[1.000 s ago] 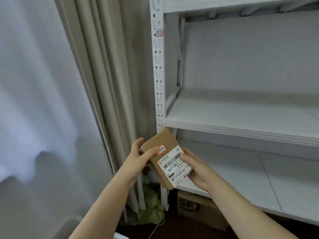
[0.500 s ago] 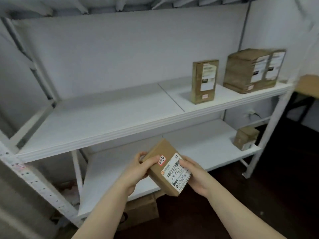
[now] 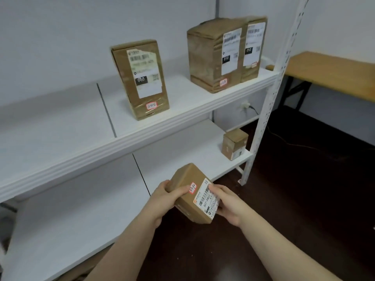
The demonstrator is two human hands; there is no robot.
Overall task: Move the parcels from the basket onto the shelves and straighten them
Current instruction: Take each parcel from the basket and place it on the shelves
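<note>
- Left grip (image 3: 164, 201) holds the small brown parcel (image 3: 188, 179) by its left end, thumb on top beside a red-edged sticker (image 3: 192, 188).
- Right grip (image 3: 227, 205) holds the parcel's right end, thumb lying on the white shipping label (image 3: 207, 201).
- Label has a barcode and reads "507-P802"; the handwritten digits on the sticker are not clearly legible.
- Parcel is tilted and held in the air in front of the lower shelf (image 3: 178, 151), not resting on it.
- Upper shelf (image 3: 60, 122): a tall parcel (image 3: 140, 78) stands upright with a label marked "060" and a handwritten red-edged sticker low on its face.
- Further right on the same shelf, a large parcel (image 3: 207, 55) and a narrower parcel (image 3: 252, 47) stand touching; both labels read "010".
- A little cube parcel (image 3: 234, 144) sits at the right end of the lower shelf, beside the perforated white post (image 3: 269, 94).
- Wooden bench (image 3: 332, 74) at far right, dark floor (image 3: 304, 199) below.
</note>
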